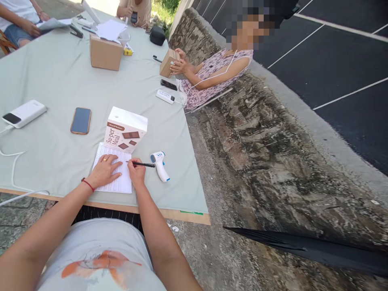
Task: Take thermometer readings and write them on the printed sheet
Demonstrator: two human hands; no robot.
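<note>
My left hand (106, 169) lies flat on a sheet of paper (123, 185) covered in small print or writing, its fingers spread. A black pen (144, 164) is gripped in my right hand (136, 171), tip touching or close to the paper's right part. Just behind the paper stands a white and brown box (126, 129) marked "Super Meal", covering or meeting the sheet's far edge. To the right of my right hand lies a white and blue infrared thermometer (160, 165).
A phone (81, 120) and a white power bank (24, 113) with a cable lie leftward on the cloth-covered table (60, 157). Farther off stands a cardboard box (106, 52) topped with papers. At the right edge a person holds a small carton (168, 64); two other people sit behind.
</note>
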